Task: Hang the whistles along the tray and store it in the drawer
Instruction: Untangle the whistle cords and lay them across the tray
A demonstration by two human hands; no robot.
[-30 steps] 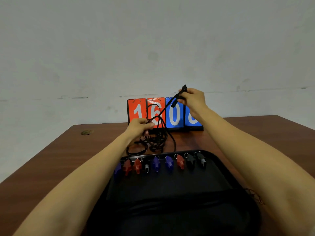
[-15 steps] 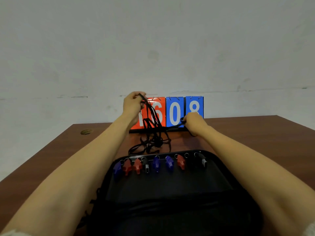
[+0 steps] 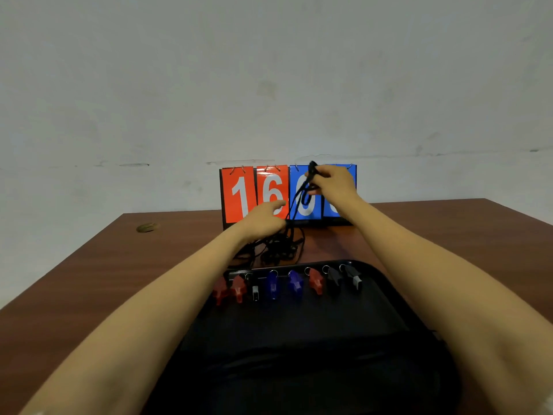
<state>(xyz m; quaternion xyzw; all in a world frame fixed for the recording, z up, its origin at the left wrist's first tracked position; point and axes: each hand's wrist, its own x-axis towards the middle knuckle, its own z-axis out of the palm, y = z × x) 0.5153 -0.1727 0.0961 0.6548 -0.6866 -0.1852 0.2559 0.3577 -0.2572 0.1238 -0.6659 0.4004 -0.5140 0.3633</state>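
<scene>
Dim, even indoor light with no hard shadows and no visible source; the pale plaster wall (image 3: 269,70) greys toward the upper corners. The glossy red and blue score cards (image 3: 270,193) carry a faint sheen along their tops. The black plastic tray (image 3: 299,330) at lower centre is underexposed, its inside nearly featureless. The left hand (image 3: 263,218) is soft and smeared, as is the black cord (image 3: 296,202) in the grip of the right hand (image 3: 332,182). Forearms stretch at the lower corners, and the brown wooden surface (image 3: 104,265) splays outward.

bare tabletop (image 3: 89,265) open on the far left, scoreboard (image 3: 254,193) walling off the back, tangled cords (image 3: 275,247) crowding the strip before the tray (image 3: 389,295)
</scene>
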